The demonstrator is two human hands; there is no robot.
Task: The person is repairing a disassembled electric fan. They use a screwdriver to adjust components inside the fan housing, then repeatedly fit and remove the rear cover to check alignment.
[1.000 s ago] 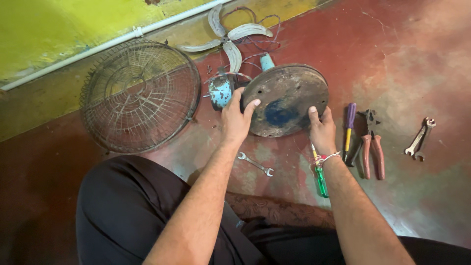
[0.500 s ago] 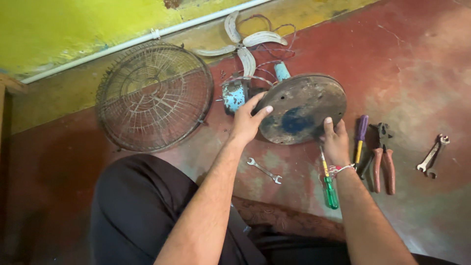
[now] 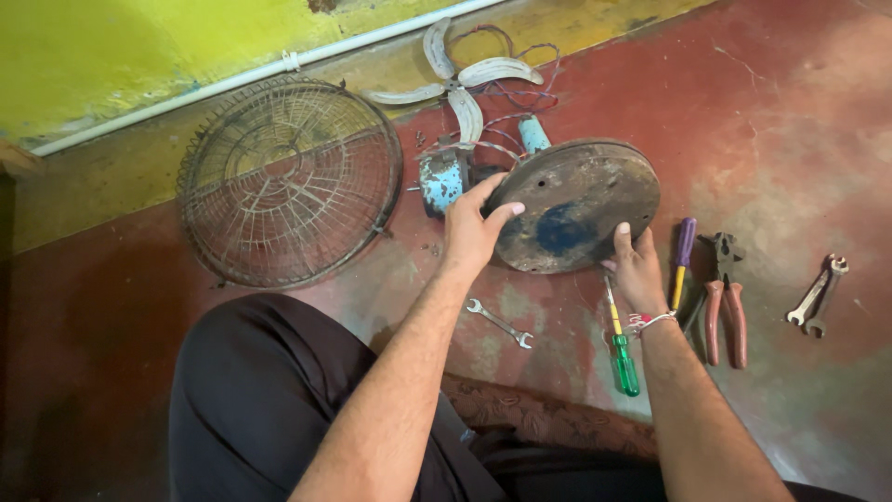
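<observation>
Head view: left hand [image 3: 472,232] and right hand [image 3: 637,270] clamp fingers on opposite edges of the round base [image 3: 574,204], tilted on the red floor [image 3: 790,139]. Green screwdriver [image 3: 621,349] lies just beside the right wrist, pliers [image 3: 723,302] near.

Tools [image 3: 720,297] crowd right (bare floor [image 3: 790,121] beyond)

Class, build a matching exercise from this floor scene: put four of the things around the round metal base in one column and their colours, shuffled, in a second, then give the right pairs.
Things:
1. pliers
2. screwdriver near the right hand
3. fan blades
4. motor housing by the left hand

Colours:
A. light blue
B. green handle
C. reddish handles
D. pale grey-white

Pairs: 1-C, 2-B, 3-D, 4-A
</observation>
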